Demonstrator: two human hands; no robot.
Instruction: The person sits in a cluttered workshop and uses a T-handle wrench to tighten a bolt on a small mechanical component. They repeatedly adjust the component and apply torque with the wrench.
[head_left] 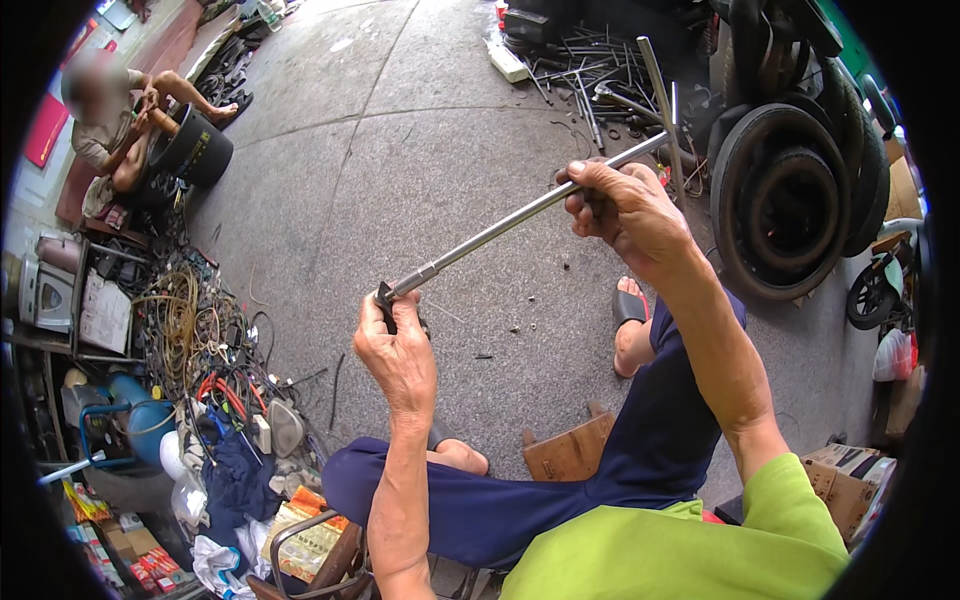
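A long silver T-handle socket wrench (500, 225) slants across the middle, its crossbar (655, 85) at the upper right. My right hand (632, 215) is closed round the shaft below the crossbar. At the lower end, my left hand (398, 355) pinches a small black part (384, 297) against the socket tip. The part is mostly hidden by my fingers, so its kind does not show. Whether the socket is seated on it, I cannot tell.
Stacked tyres (785, 200) stand at the right, and a pile of metal rods (600, 85) lies at the far side. Cables (175, 310) and clutter crowd the left. A small wooden stool (570, 450) sits between my feet. Another person (110, 140) sits by a black bucket (195, 150).
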